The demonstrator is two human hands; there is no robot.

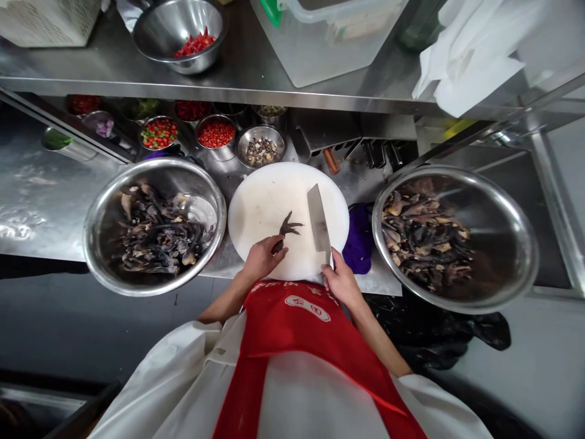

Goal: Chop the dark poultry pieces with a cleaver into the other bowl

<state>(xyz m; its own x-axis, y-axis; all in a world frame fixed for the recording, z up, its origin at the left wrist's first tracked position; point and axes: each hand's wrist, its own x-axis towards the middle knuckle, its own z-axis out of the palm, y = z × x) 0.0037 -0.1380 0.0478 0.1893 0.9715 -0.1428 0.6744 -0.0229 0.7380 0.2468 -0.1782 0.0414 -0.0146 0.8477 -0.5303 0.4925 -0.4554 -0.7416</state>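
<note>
A round white cutting board (pixel 256 201) lies in front of me. On its near part my left hand (pixel 265 261) is closed around the leg end of a dark chicken foot (pixel 289 225), whose spread toes point away from me and to the right. My right hand (pixel 340 279) grips the handle of a cleaver (pixel 320 219). The broad blade is over the right side of the board, to the right of the toes and apart from them. Large steel bowls with dark chicken feet (pixel 158 228) on the left and dark cut pieces (pixel 425 238) on the right flank the board.
Behind the board stand small bowls of chopped red chilli (pixel 216 133) and a speckled mix (pixel 261 151). A knife rack (pixel 365 143) is beside them. Above runs a steel shelf (pixel 247 85) carrying a bowl and a plastic bin (pixel 329 55). A purple cloth (pixel 359 238) lies right of the board.
</note>
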